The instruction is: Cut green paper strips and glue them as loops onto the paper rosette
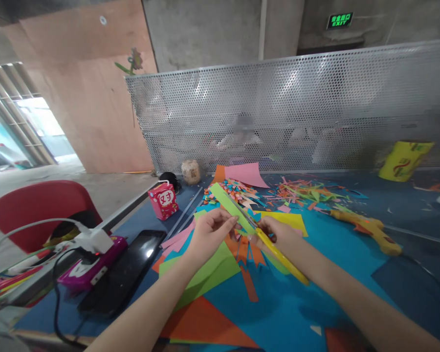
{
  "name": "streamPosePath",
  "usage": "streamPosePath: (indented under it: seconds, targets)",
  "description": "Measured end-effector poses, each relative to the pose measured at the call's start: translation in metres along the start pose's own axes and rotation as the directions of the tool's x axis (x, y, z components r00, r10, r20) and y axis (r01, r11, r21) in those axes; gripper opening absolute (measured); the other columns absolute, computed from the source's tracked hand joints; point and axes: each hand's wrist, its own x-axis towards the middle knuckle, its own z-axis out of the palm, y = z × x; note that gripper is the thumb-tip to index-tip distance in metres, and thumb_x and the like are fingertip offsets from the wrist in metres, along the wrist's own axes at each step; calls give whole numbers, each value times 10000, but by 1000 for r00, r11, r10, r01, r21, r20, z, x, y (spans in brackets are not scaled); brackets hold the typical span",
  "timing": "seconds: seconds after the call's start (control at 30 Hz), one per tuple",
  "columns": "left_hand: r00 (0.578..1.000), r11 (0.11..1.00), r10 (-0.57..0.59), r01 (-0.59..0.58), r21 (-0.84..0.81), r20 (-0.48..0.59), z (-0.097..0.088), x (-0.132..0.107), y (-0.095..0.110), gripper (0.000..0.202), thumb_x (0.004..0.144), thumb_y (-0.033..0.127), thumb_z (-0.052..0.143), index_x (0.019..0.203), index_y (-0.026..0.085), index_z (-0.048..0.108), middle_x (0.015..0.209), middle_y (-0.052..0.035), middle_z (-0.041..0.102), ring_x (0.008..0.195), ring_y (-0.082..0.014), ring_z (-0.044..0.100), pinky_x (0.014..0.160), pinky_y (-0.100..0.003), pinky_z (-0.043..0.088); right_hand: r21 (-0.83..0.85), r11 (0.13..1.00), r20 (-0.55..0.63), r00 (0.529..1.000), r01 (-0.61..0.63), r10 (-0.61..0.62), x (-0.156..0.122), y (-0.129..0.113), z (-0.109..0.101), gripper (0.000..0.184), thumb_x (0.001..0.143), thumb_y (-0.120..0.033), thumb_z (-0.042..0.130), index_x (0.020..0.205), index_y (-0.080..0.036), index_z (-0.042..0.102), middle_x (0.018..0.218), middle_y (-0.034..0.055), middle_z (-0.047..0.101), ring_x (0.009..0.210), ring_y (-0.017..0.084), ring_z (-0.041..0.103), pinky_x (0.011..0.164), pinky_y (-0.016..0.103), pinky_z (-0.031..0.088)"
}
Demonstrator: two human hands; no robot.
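My left hand (214, 230) pinches a light green paper strip (229, 203) that slants up and to the left. In my right hand (276, 232) is a pair of scissors (278, 252) with yellow handles, its metal blades lying along the strip. Whether the blades are apart I cannot tell. Below the hands lie orange paper pieces (249, 283), a green sheet (205, 274) and a large blue sheet (337, 249). A yellow sheet (295, 220) shows partly behind my right hand. Just beyond the strip is a heap of small coloured paper cuttings (238, 190).
A yellow glue gun (370, 230) lies to the right, with thin cuttings (308, 190) behind it. At left are a black phone (124, 274), a purple power strip (91, 266) and a red drink box (163, 200). A perforated metal screen (278, 107) borders the table's back.
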Motion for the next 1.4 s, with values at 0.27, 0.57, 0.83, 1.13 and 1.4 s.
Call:
streamPosePath:
  seconds: [0.27, 0.57, 0.83, 1.13, 1.4]
  targets:
    - [1000, 1000, -1, 0, 6, 24, 0, -1, 1, 228, 717, 352, 602, 642, 156, 514, 575, -13, 631, 438, -101, 560, 465, -226, 455, -25, 1000, -18, 1000, 0, -1, 0, 2, 1, 326, 654, -450, 561, 590, -206, 354, 520, -63, 338, 468, 78, 295, 406, 208, 250]
    - [997, 995, -1, -7, 99, 82, 1, -3, 2, 218, 732, 330, 586, 607, 159, 537, 570, -10, 612, 466, -99, 560, 480, -217, 465, -55, 998, -32, 999, 27, -29, 1, 5, 4, 328, 677, -473, 522, 605, -206, 347, 531, -56, 353, 479, 83, 316, 411, 207, 262]
    - [989, 998, -36, 27, 64, 146, 1, -3, 1, 204, 742, 297, 580, 605, 158, 521, 523, 13, 575, 455, -94, 560, 471, -202, 435, -60, 997, -26, 999, -47, 46, -3, -10, -6, 277, 664, -421, 546, 626, -196, 389, 540, -53, 399, 465, 73, 341, 414, 193, 246]
    - [980, 996, -79, 70, 53, 184, 2, -2, -1, 225, 735, 335, 584, 632, 142, 530, 601, -16, 608, 467, -97, 568, 480, -213, 433, -43, 992, -77, 990, -118, 114, 3, -2, -1, 337, 661, -490, 542, 578, -202, 389, 465, -60, 384, 389, 66, 312, 386, 212, 205]
    - [988, 995, -96, 96, 7, 123, -5, 4, 2, 266, 711, 383, 592, 629, 144, 510, 529, 14, 581, 419, -80, 504, 442, -208, 380, 9, 971, -108, 966, -237, 237, 8, 4, -5, 329, 644, -493, 567, 602, -208, 409, 424, -84, 383, 315, 55, 327, 347, 198, 180]
